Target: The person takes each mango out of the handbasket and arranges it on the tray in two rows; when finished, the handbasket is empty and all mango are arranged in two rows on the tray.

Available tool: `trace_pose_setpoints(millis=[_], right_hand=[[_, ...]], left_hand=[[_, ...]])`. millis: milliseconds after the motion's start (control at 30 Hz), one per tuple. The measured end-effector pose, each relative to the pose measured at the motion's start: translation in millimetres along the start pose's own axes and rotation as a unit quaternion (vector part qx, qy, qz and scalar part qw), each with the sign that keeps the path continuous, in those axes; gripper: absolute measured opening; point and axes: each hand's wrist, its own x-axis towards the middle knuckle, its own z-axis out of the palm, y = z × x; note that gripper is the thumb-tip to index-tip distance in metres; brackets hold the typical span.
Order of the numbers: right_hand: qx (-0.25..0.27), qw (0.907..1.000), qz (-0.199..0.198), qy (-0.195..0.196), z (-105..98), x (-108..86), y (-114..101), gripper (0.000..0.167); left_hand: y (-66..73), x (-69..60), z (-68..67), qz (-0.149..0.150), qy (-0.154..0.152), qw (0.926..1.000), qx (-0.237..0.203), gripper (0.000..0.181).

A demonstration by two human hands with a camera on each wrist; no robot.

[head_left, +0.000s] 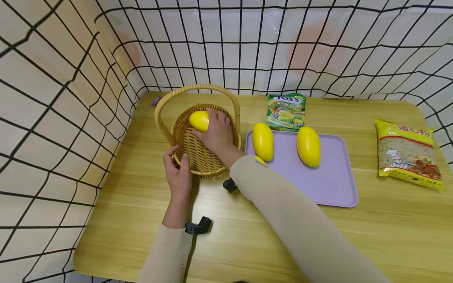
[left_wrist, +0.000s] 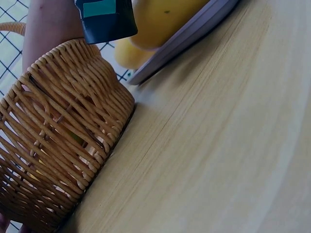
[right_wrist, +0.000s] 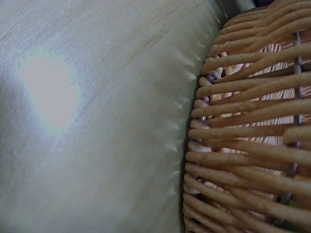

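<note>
A round wicker basket (head_left: pixel 198 157) with a tall arched handle stands at the left of the table. Inside it, near the back, my right hand (head_left: pixel 217 131) holds a yellow mango (head_left: pixel 199 120), whose right end is covered by the fingers. My left hand (head_left: pixel 178 177) grips the basket's front-left rim, thumb and fingers on either side. In the left wrist view the woven basket wall (left_wrist: pixel 73 131) hides most of what lies within. The right wrist view shows the basket's side (right_wrist: pixel 252 126) up close, and no hand.
On a lilac tray (head_left: pixel 332 184) lie two mangoes (head_left: pixel 263 141), with another yellow piece partly behind my right sleeve. A green Fox's candy packet (head_left: pixel 286 112) is behind the tray. A yellow food bag (head_left: pixel 408 155) lies far right. Black wire mesh (head_left: pixel 240 43) borders the table.
</note>
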Motion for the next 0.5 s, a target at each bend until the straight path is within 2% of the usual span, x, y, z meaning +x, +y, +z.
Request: trace_pose_setpoints(millis=[500], right_hand=[[-0.012, 0.9999, 0.004, -0.012, 1.1, 1.7, 2.6, 0.077]], left_hand=[[-1.6, 0.0, 0.5, 0.004, -0.002, 1.0000, -0.001, 0.038]])
